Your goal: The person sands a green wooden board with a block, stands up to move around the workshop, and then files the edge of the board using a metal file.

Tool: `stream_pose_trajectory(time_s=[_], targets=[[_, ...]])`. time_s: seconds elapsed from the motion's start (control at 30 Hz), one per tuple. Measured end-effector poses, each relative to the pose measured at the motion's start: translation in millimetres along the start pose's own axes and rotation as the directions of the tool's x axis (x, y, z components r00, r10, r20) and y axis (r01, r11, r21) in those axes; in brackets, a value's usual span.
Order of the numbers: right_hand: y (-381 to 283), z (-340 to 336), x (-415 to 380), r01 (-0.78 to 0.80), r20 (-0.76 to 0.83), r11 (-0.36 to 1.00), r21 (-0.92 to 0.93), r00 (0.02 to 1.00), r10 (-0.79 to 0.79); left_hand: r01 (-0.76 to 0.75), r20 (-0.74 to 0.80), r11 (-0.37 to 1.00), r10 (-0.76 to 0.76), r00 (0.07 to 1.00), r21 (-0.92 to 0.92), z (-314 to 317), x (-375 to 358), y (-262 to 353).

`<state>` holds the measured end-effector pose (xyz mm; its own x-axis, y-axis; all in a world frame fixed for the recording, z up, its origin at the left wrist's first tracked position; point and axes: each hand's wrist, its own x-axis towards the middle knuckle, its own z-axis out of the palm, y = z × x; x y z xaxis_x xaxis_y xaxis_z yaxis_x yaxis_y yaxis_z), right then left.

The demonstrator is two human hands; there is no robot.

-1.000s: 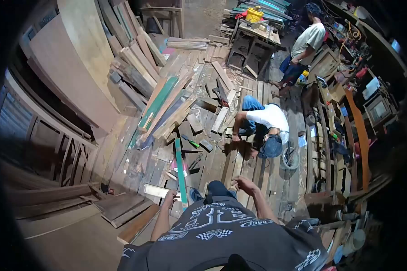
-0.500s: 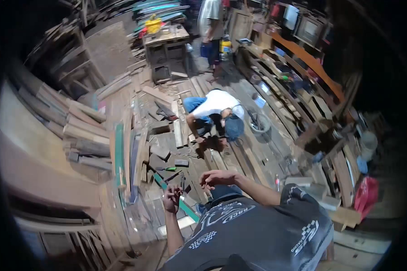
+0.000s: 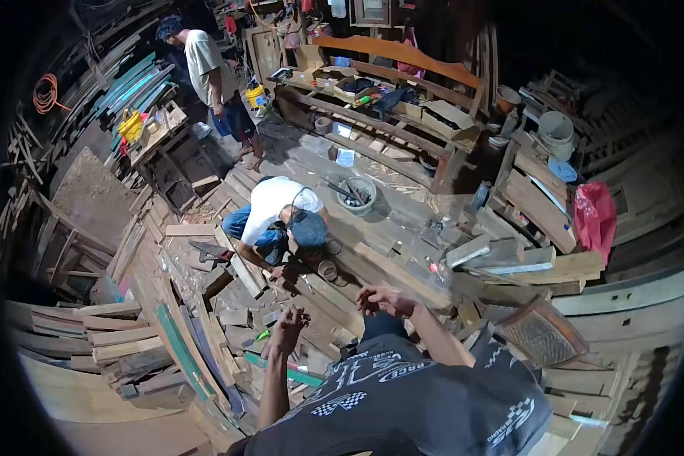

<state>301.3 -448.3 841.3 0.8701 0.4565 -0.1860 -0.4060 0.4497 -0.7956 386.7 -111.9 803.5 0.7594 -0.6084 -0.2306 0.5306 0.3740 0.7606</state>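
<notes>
Just below both hands (image 3: pixel 334 315), green plank (image 3: pixel 285 371).

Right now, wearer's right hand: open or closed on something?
Open. The right hand hovers over the floor planks with fingers spread and nothing visible in it. Whether the left hand grips anything, cannot tell.

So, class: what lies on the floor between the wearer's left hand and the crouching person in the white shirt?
In the head view, loose wood offcuts lie between the left hand and the crouching person.
</notes>
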Motion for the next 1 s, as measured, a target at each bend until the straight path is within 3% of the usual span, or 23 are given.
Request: stream_pose_trajectory(time_s=[0.03, 0.13, 0.27, 0.3, 0.4, 0.43, 0.5, 0.53, 0.57, 0.6, 0.67, 0.7, 0.8, 0.83, 0.93, 0.97, 1.0], targets=[[-1.3, -9.6, -11.8, -0.019, -0.063, 0.997, 0.075, 0.998, 0.023, 0.08, -0.233, 0.98, -0.035, 0.972, 0.184, 40.8, 12.0, 9.1], [-20.3, -40.7, -40.2, 0.053, -0.092, 0.992, 0.116, 0.995, -0.043, 0.039, 0.125, 0.996, -0.049, 0.991, 0.08, 56.6, 65.9, -2.0], [-70.8, -65.6, -77.2, 0.033, -0.116, 0.988, 0.15, 0.993, -0.016, 0.136, -0.012, 0.978, -0.136, 0.991, 0.157, 145.5, 108.9, -2.8], [-88.9, -67.8, -85.0, 0.002, -0.129, 0.991, 0.134, 0.991, 0.016, 0.13, 0.046, 0.987, -0.135, 0.99, 0.095, 158.5, 116.2, -3.6], [-148.6, -86.2, -106.7, -0.03, -0.119, 0.996, 0.087, 0.992, 0.041, 0.123, 0.097, 0.969, -0.146, 0.985, 0.213, 192.3, 144.5, -15.7], [-166.1, -91.8, -114.2, -0.007, -0.105, 0.998, 0.069, 0.994, 0.014, 0.088, 0.25, 0.986, -0.122, 0.96, 0.142, 183.0, 156.6, -28.0], [-181.6, -104.2, -131.1, 0.047, -0.138, 0.992, 0.115, 0.99, -0.031, 0.124, 0.094, 0.973, -0.145, 0.985, 0.197, 216.6, 158.9, -24.0], [-180.8, -115.6, -135.9, 0.05, -0.146, 0.996, 0.079, 0.989, -0.038, 0.15, 0.038, 0.962, -0.163, 0.986, 0.229, 237.3, 164.0, -22.9], [-183.9, -120.7, -144.9, 0.064, -0.167, 0.995, 0.081, 0.985, -0.05, 0.164, 0.234, 0.97, -0.204, 0.951, 0.176, 243.2, 171.9, -16.0], [-183.9, -124.3, -152.0, 0.076, -0.182, 0.993, 0.086, 0.982, -0.06, 0.118, 0.203, 0.986, -0.14, 0.969, 0.117, 262.5, 170.5, -14.5], [-180.7, -132.2, -168.3, 0.094, -0.262, 0.993, 0.078, 0.962, -0.07, 0.21, 0.247, 0.964, -0.247, 0.937, 0.165, 267.1, 194.4, -19.0], [-170.6, -136.9, -176.3, 0.111, -0.292, 0.989, 0.093, 0.953, -0.08, 0.25, 0.126, 0.957, -0.269, 0.955, 0.149, 275.6, 196.2, -26.1], [-159.2, -127.7, -197.7, 0.181, -0.396, 0.975, 0.131, 0.911, -0.116, 0.338, 0.298, 0.919, -0.387, 0.873, 0.206, 291.4, 220.9, -19.9], [-150.4, -129.6, -207.5, 0.204, -0.421, 0.973, 0.109, 0.896, -0.141, 0.381, 0.244, 0.9, -0.427, 0.871, 0.212, 311.0, 225.8, -21.0], [-126.3, -125.6, -234.0, 0.183, -0.605, 0.976, 0.115, 0.792, -0.077, 0.434, 0.365, 0.865, -0.5, 0.785, 0.252, 316.0, 256.8, -45.6], [-122.6, -122.6, -246.1, 0.277, -0.619, 0.961, 0.026, 0.759, -0.202, 0.467, 0.386, 0.844, -0.536, 0.751, 0.263, 328.7, 263.4, -45.6], [-122.0, -115.6, -254.4, 0.304, -0.667, 0.951, 0.053, 0.72, -0.193, 0.506, 0.316, 0.81, -0.584, 0.748, 0.297, 341.4, 269.2, -44.1]])
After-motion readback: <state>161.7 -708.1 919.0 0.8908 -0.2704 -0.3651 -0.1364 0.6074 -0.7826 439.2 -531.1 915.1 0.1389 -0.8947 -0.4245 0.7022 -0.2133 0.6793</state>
